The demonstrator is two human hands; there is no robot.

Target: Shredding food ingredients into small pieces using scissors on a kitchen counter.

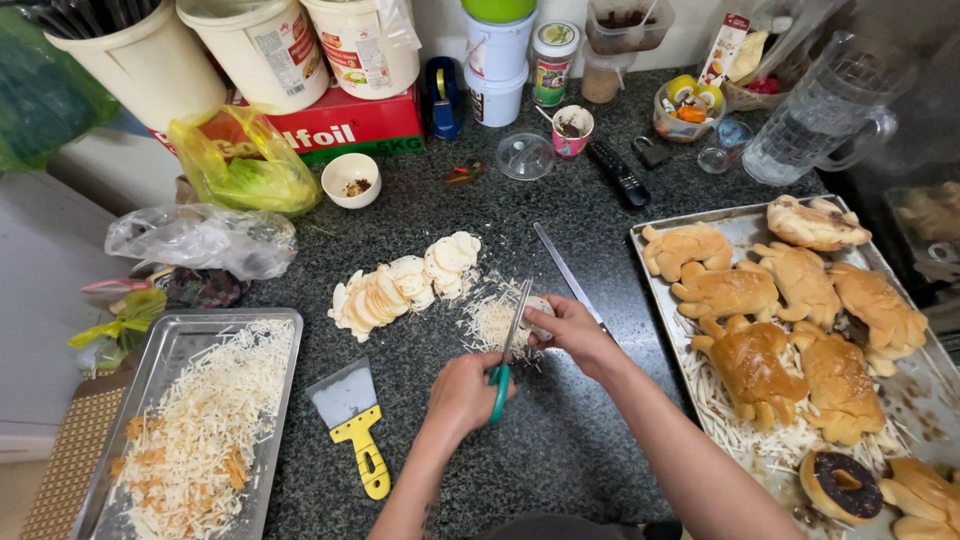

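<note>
Right at the middle of the dark counter (560,440), the left hand (462,392) is wrapped around the teal-handled scissors (508,345), blades pointing away toward the far side. The right hand (568,330) pinches a pale wafer (538,312) just right of the blades (touching them, I think). Shreds pile (492,322) sits underneath, with a row of sliced rounds (400,290) to the left.

light: bright, even overhead | shadows: soft, faint | focus: sharp centre | edges: wide-angle bending, dim right corner
</note>
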